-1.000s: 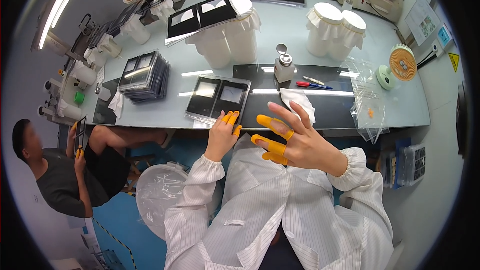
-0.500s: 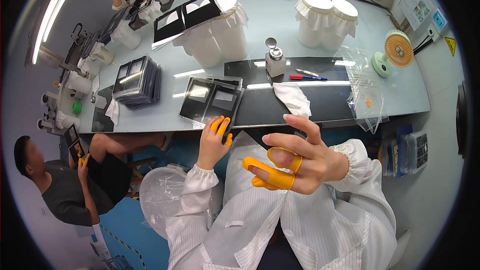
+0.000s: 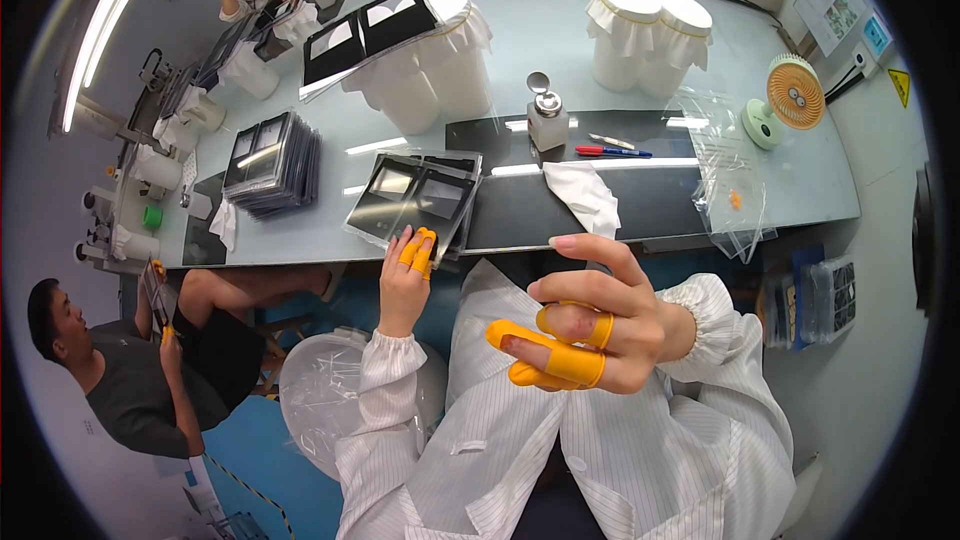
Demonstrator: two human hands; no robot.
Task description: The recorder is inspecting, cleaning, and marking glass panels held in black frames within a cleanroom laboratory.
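Observation:
My left hand (image 3: 403,290) is at the table's front edge, with orange finger cots on its fingers. Those fingers are closed over the near edge of a black panel with two windows in a clear sleeve (image 3: 408,198); the thumb is hidden. This panel lies askew over another dark panel. Nearer to me, my right hand (image 3: 610,330) is raised in front of my striped white coat, also wearing orange cots. Its fingers are bent and apart, the thumb partly hidden below them, and nothing shows in its grasp. A white cloth (image 3: 583,198) lies on the dark mat beyond it.
A stack of sleeved panels (image 3: 272,165) stands at left. Behind are cloth-topped white containers (image 3: 625,35), a pump bottle (image 3: 547,120) and pens (image 3: 613,151). Clear bags (image 3: 715,170) and a small fan (image 3: 790,100) are at right. A person (image 3: 110,370) sits at left.
The sleeved panel has turned and slid left, uncovering more of the dark panel beneath. My left hand has moved left with it. My right hand has shifted only slightly.

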